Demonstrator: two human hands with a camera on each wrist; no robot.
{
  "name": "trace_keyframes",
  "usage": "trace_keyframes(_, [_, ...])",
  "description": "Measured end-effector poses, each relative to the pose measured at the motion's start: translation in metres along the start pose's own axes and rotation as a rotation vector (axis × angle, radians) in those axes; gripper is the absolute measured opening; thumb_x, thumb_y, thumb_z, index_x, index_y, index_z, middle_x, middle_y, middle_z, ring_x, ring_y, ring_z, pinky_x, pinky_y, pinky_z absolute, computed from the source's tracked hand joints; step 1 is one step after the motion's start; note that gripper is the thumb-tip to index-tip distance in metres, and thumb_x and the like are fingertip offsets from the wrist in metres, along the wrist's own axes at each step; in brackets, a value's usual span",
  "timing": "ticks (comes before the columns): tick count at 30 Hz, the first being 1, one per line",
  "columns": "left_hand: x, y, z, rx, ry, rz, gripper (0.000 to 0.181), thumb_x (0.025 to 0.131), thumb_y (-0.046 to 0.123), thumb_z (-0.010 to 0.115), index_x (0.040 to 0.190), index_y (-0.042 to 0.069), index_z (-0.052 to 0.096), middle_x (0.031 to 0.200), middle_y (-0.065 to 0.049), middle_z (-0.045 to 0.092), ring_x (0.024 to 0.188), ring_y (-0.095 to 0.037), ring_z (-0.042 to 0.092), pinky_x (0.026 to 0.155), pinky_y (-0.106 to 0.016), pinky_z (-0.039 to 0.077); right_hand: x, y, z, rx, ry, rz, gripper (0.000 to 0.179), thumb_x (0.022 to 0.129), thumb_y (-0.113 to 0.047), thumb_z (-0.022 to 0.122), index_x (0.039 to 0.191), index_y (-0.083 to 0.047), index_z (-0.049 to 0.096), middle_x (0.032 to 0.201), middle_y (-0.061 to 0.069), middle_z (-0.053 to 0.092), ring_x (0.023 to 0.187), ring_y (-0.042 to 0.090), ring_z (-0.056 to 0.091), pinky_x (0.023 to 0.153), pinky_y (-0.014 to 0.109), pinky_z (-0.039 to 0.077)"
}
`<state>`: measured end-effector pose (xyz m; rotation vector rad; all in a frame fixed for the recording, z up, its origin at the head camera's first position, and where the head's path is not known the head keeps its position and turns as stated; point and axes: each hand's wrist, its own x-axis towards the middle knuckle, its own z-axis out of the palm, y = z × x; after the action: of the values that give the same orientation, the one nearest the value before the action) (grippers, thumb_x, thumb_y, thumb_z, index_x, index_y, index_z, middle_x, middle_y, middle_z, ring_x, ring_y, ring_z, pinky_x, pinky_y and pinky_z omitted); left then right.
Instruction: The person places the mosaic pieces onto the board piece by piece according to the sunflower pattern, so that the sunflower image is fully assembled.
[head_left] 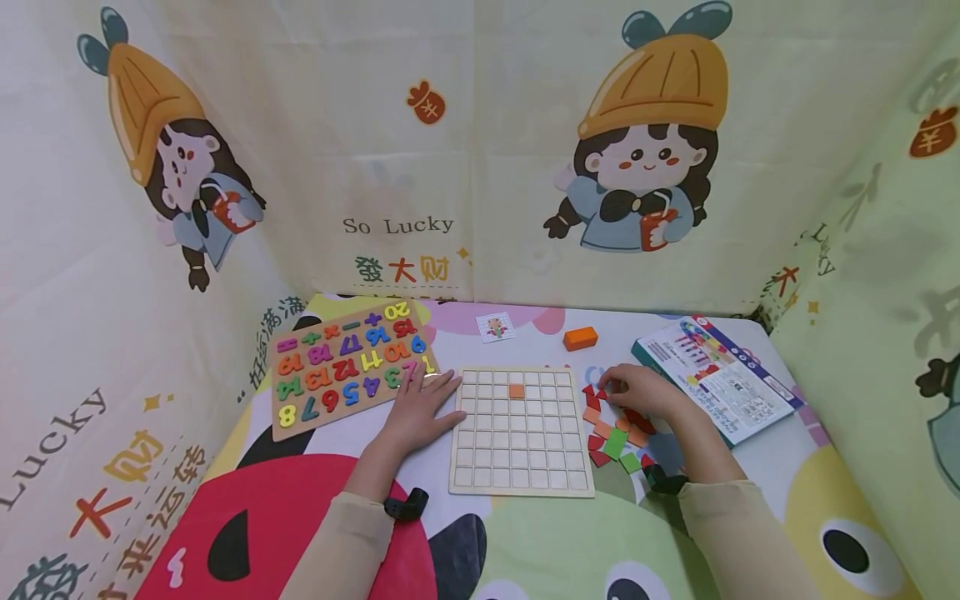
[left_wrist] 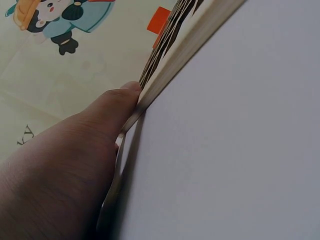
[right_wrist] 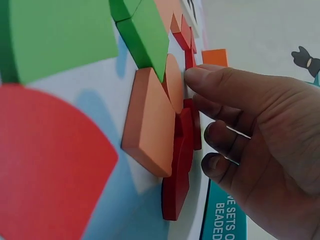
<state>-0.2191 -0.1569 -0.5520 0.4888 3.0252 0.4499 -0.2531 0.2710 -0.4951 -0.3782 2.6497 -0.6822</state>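
Observation:
My left hand (head_left: 422,414) lies with straight, spread fingers between the number board (head_left: 302,423) and the wooden grid board (head_left: 521,493). Its thumb touches the grid board's left edge, seen close up in the left wrist view, while other fingertips reach the number board's corner. One orange square tile (head_left: 517,391) sits in a grid cell near the top. My right hand (head_left: 647,392) hovers low over loose shapes right of the grid, fingers loosely bent. In the right wrist view its thumb tip is beside small red pieces (right_wrist: 182,33); no piece shows between thumb and forefinger.
Green squares (head_left: 615,444), orange pieces (right_wrist: 150,122) and red pieces lie scattered by the right hand. Behind it lies a boxed set (head_left: 720,375). An orange block (head_left: 581,338) and a small picture card (head_left: 496,327) lie beyond the grid. Printed cloth walls surround the table.

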Motion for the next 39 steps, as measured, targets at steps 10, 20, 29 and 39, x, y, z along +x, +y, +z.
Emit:
trace_keyframes(10, [0.0,-0.001,-0.001,0.012,0.007,0.003,0.076,0.089,0.076,0.043,0.154,0.038,0.031,0.163,0.012,0.027,0.155,-0.033,-0.007,0.124,-0.057,-0.006,0.0,0.001,-0.002,0.041,0.029,0.011,0.023,0.091,-0.024,0.071,0.113,-0.019,0.064,0.097,0.002,0.062,0.09,0.02,0.055,0.074,0.03,0.051])
trace_keyframes(20, [-0.002,0.0,-0.003,-0.008,0.005,0.004,0.075,0.089,0.074,0.046,0.154,0.037,0.033,0.163,0.011,0.028,0.155,-0.034,-0.007,0.123,-0.057,-0.006,0.001,-0.024,-0.005,0.068,0.061,-0.057,0.025,0.092,-0.025,0.07,0.115,-0.019,0.063,0.098,0.003,0.061,0.086,0.02,0.055,0.068,0.029,0.052])
trace_keyframes(29, [-0.002,0.001,-0.004,0.001,0.006,0.002,0.075,0.089,0.073,0.047,0.153,0.037,0.033,0.162,0.011,0.029,0.155,-0.034,-0.005,0.124,-0.057,-0.006,0.018,-0.062,0.003,0.057,0.09,-0.151,0.02,0.092,-0.025,0.07,0.111,-0.02,0.065,0.094,-0.001,0.061,0.088,0.018,0.055,0.07,0.028,0.051])
trace_keyframes(39, [-0.001,0.001,-0.003,-0.003,-0.009,0.008,0.075,0.089,0.074,0.046,0.154,0.038,0.032,0.163,0.011,0.028,0.155,-0.034,-0.004,0.124,-0.057,-0.006,0.045,-0.1,0.025,0.071,0.079,-0.222,0.014,0.091,-0.023,0.07,0.105,-0.021,0.067,0.089,-0.004,0.062,0.084,0.016,0.055,0.073,0.029,0.05])
